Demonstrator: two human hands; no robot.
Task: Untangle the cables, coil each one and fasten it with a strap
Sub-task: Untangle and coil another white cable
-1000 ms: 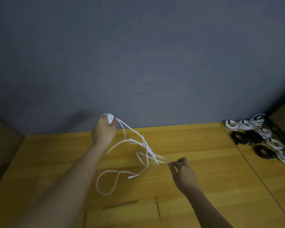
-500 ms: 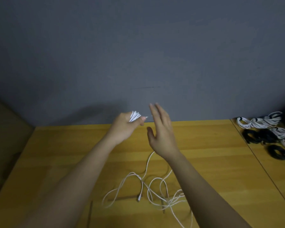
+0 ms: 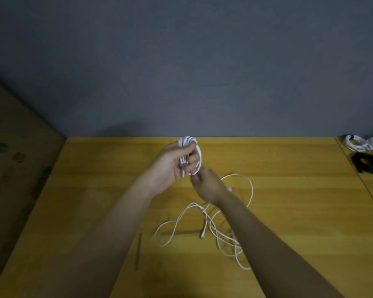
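White cable [image 3: 190, 154] is wound into a small coil above the wooden counter [image 3: 289, 190], its loose tail [image 3: 213, 229] tangled below; each new turn should, I judge, lie flat beside the others under light tension. Left hand [image 3: 172, 166] curls round the coil, while right hand [image 3: 209, 186] pinches the strand at its lower edge.

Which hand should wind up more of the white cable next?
The right hand. It sits just below the coil, nearest the loose cable on the table. The left hand is busy gripping the coil.
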